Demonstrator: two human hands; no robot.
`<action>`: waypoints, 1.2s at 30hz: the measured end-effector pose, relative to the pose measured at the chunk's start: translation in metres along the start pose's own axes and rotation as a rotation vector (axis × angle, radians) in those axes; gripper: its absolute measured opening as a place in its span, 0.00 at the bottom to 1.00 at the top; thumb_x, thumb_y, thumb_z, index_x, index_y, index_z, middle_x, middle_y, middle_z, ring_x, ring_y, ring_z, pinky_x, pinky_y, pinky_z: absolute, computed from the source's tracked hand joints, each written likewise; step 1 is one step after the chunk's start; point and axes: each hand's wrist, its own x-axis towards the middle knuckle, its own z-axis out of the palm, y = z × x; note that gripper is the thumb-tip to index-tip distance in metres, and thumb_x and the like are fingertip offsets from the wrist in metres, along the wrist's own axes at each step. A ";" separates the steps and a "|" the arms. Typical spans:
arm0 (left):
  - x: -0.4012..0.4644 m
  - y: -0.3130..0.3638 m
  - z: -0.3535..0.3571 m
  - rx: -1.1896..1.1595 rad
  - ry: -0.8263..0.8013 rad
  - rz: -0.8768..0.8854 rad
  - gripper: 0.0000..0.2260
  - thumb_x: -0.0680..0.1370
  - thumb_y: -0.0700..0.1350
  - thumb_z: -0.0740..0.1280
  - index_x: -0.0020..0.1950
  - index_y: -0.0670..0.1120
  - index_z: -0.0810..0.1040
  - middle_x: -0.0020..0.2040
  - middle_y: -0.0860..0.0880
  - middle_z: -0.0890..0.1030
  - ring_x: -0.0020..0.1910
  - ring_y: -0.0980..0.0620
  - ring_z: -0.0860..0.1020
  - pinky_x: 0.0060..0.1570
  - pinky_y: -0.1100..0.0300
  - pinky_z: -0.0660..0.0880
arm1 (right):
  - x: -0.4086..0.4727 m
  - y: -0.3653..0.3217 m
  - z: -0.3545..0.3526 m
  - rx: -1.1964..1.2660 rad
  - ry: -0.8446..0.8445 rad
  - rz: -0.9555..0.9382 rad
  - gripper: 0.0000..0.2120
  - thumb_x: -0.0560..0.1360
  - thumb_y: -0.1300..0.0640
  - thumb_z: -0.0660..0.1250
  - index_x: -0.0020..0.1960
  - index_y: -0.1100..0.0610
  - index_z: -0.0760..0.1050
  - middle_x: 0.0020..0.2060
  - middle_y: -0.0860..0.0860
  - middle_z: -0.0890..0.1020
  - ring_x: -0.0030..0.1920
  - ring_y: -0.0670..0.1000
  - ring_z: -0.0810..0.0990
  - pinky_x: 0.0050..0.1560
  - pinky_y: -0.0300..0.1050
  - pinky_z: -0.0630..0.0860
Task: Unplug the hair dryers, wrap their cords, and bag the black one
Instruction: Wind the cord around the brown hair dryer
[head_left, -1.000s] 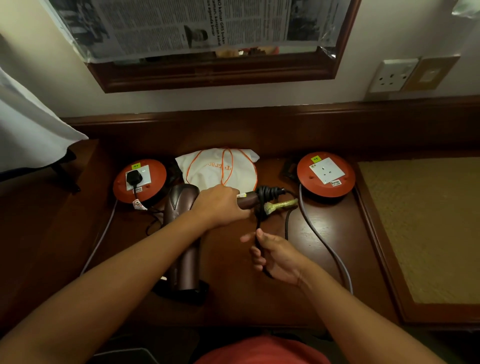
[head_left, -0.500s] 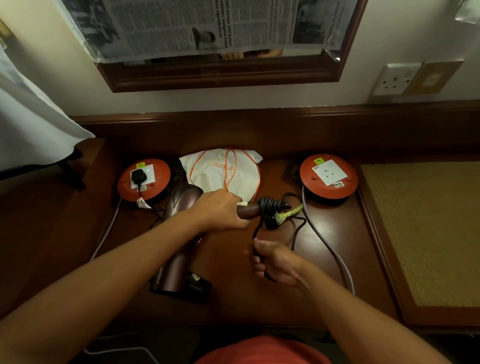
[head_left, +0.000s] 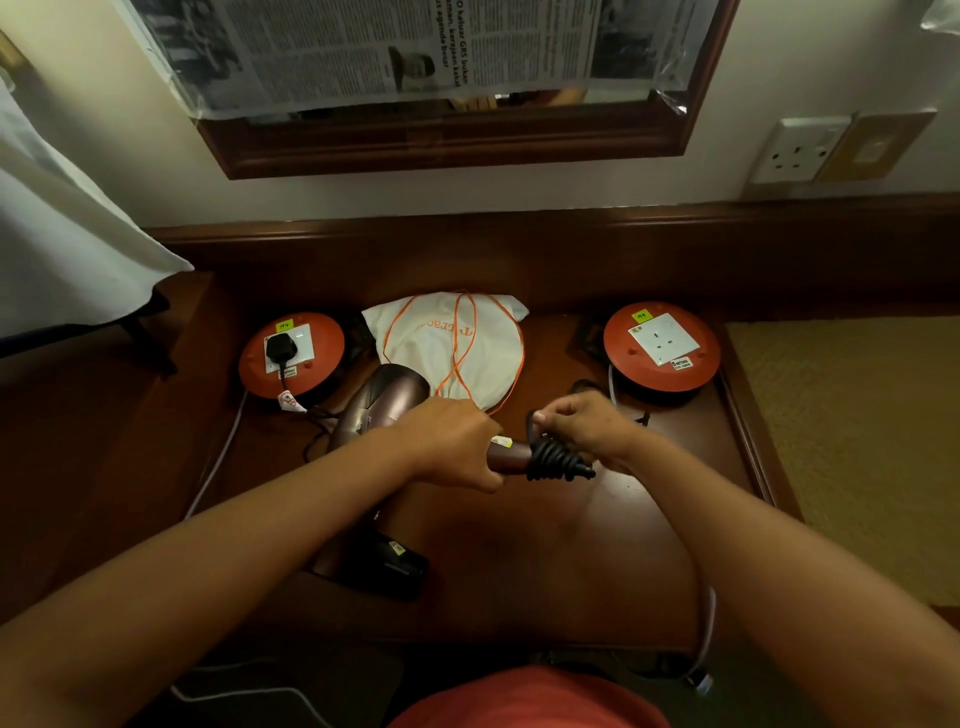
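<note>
Left hand (head_left: 451, 441): fingers curled tight around the handle of the bronze-brown hair dryer (head_left: 387, 408), near the middle of the dark wooden desk (head_left: 571, 545). Dryer body angled toward the desk's left rear, handle pointing right, black nozzle end (head_left: 395, 569) toward the front edge. Right hand (head_left: 589, 426): fingertips pinched together on the black cord (head_left: 553, 460), just above the several turns already coiled around the handle's end. White-and-yellow label (head_left: 503, 442) visible on the handle between the two hands. White drawstring bag with orange cord (head_left: 457, 343): flat at the desk's rear centre, just behind the dryer. Round orange extension reel with white socket (head_left: 292, 353) at the rear left, black plug (head_left: 279, 347) inserted, thin black lead trailing toward the dryer. Second round orange reel (head_left: 662, 345) at the rear right, socket unoccupied, grey cable running down along the right side of the desk. White wall socket (head_left: 800, 150) above the rear right corner. Newspaper-covered mirror in a wooden frame (head_left: 447, 145) on the wall behind.
</note>
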 end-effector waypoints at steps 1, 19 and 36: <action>0.000 -0.001 0.001 0.008 -0.005 0.002 0.15 0.69 0.60 0.67 0.43 0.49 0.76 0.35 0.53 0.74 0.36 0.50 0.72 0.36 0.58 0.69 | 0.000 -0.006 -0.002 0.002 0.023 -0.018 0.11 0.76 0.54 0.67 0.46 0.63 0.79 0.29 0.52 0.75 0.25 0.46 0.71 0.23 0.39 0.67; 0.012 -0.007 0.027 0.033 -0.005 -0.156 0.18 0.70 0.61 0.66 0.44 0.47 0.76 0.43 0.48 0.80 0.38 0.48 0.74 0.37 0.57 0.67 | -0.033 -0.032 0.020 -0.195 0.291 -0.302 0.02 0.73 0.60 0.71 0.42 0.58 0.81 0.35 0.51 0.81 0.39 0.52 0.80 0.43 0.54 0.79; 0.030 -0.026 0.018 -0.054 0.105 -0.287 0.15 0.71 0.60 0.66 0.43 0.49 0.74 0.39 0.49 0.76 0.38 0.48 0.74 0.36 0.58 0.67 | -0.060 0.037 0.076 0.391 0.043 -0.119 0.11 0.82 0.57 0.56 0.45 0.57 0.75 0.26 0.50 0.69 0.24 0.47 0.63 0.24 0.39 0.60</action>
